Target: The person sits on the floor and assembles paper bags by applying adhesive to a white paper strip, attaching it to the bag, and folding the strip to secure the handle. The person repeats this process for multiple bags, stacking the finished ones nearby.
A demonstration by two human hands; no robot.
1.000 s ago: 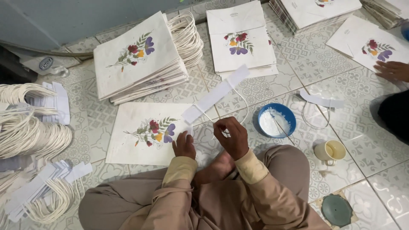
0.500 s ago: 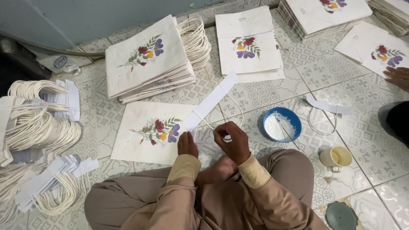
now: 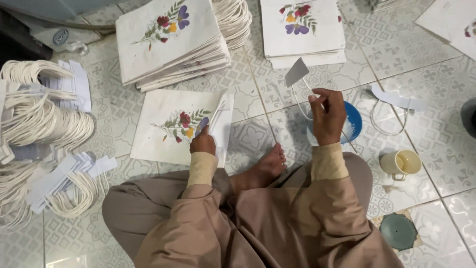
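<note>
— Where does the paper strip point(image 3: 296, 72) sit against the bag?

— Up and off to the right. The right hand point(image 3: 327, 115) is closed round the strip's lower end together with the loop of white cord point(image 3: 299, 101), pinched between thumb and fingers; the strip's free end sticks up and away from the person, its long axis leaning a little to the left. It hangs in the air above the blue dish point(image 3: 353, 121), not touching the floor.

— And the flat paper bag with the pressed flowers point(image 3: 171, 126)?

— Lying on the tiles in front of the left knee, well to the left of the strip. The left hand point(image 3: 202, 141) rests on its right-hand part, fingers curled closed and pinching up the bag's open edge (what looks like a lifted flap rises as a pale sliver just above the knuckles). That edge runs near-upright in the view, roughly parallel to the strip.

— So which hand is nearer the bag?

— The left, already touching it. The right, with strip and cord, stands apart, across the bare foot point(image 3: 265, 166) that lies between the two
</note>
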